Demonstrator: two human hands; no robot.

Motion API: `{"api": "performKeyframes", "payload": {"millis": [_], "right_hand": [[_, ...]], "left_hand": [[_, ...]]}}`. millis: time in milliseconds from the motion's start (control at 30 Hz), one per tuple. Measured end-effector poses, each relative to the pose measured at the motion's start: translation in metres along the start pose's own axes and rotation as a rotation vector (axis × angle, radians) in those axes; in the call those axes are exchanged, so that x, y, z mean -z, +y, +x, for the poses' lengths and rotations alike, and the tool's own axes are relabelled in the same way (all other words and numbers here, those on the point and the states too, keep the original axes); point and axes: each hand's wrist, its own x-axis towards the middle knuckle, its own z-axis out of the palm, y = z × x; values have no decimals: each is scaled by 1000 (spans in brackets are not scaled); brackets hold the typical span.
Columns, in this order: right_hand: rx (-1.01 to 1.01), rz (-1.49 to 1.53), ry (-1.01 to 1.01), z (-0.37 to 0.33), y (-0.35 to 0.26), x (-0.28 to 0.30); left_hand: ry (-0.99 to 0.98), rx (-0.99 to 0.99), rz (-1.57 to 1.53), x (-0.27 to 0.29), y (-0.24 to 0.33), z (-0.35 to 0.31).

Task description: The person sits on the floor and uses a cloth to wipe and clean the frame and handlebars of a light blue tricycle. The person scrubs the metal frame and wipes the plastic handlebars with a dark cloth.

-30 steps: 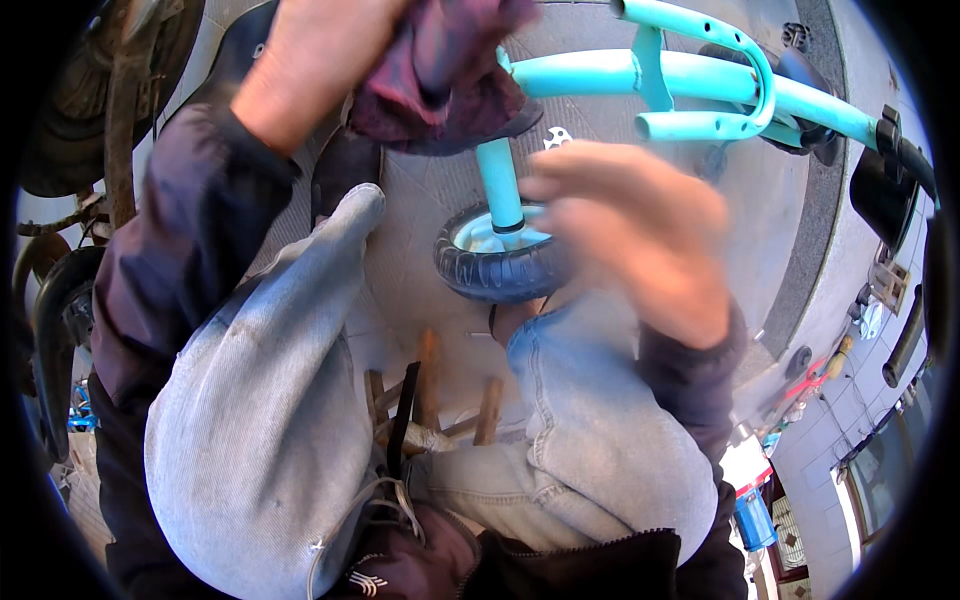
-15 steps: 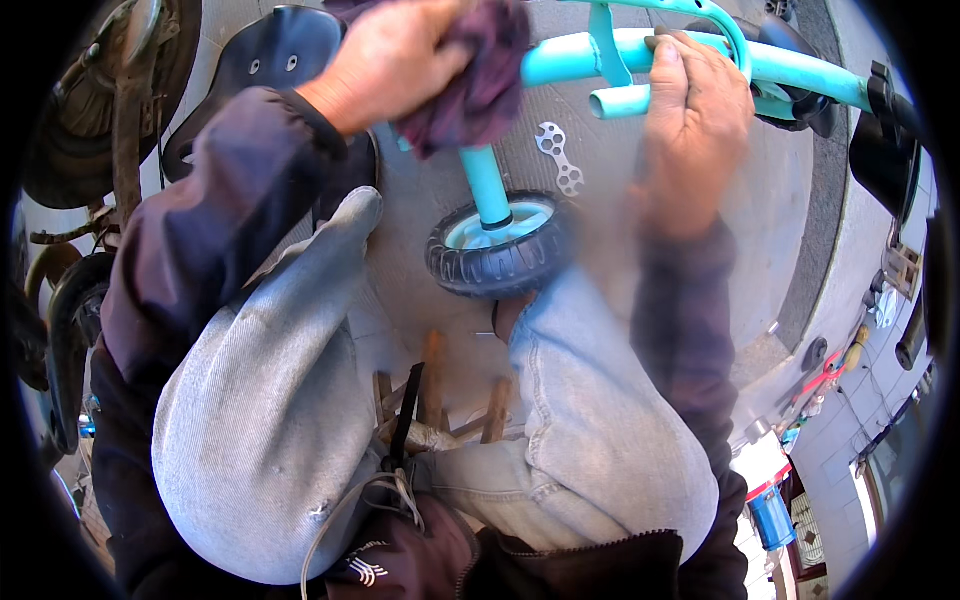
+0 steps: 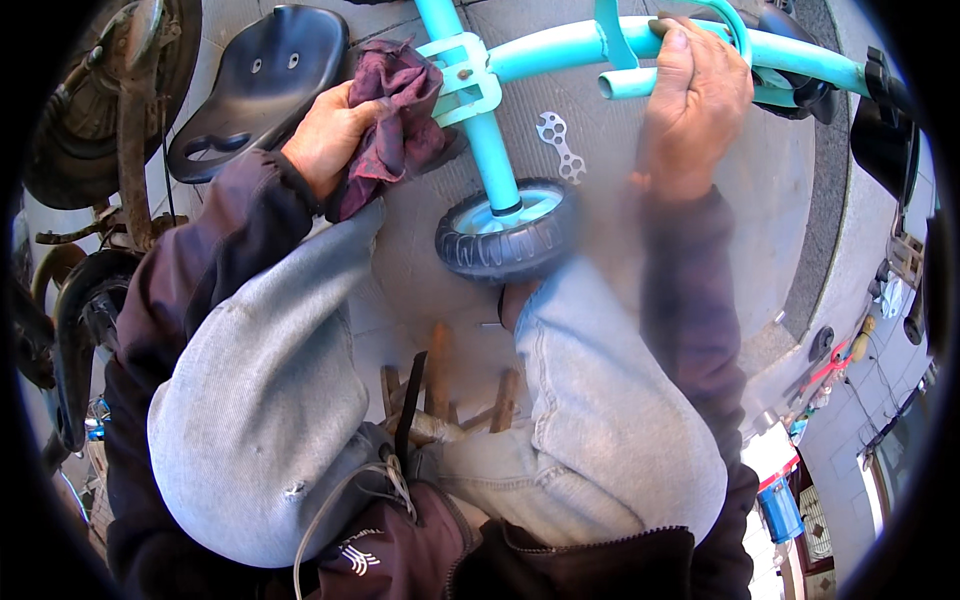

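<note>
Two hands (image 3: pixel 325 145) (image 3: pixel 695 115) hold cloth (image 3: pixel 393 125) and frame (image 3: pixel 555 57); the jacket (image 3: pixel 435 525) bears lettering (image 3: pixel 362 541).

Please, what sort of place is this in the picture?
Probably an informal repair area, perhaps a yard or workshop; I cannot tell which. A turquoise frame is being handled, while a wrench and a black seat lie nearby.

on the floor (image 3: pixel 755 220), the seat (image 3: pixel 275 95) lies toward the far left corner, the wrench (image 3: pixel 560 148) right of the wheel (image 3: pixel 507 232); the cloth (image 3: pixel 388 125) is between seat and frame (image 3: pixel 550 52).
</note>
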Motion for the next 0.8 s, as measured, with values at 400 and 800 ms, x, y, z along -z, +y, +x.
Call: {"api": "performKeyframes", "payload": {"millis": [400, 800], "right_hand": [[-47, -23, -71, 5, -13, 11], [-19, -13, -35, 4, -6, 8]], "left_hand": [[202, 151, -99, -5, -20, 10], [-316, 24, 1028, -31, -53, 26]]}}
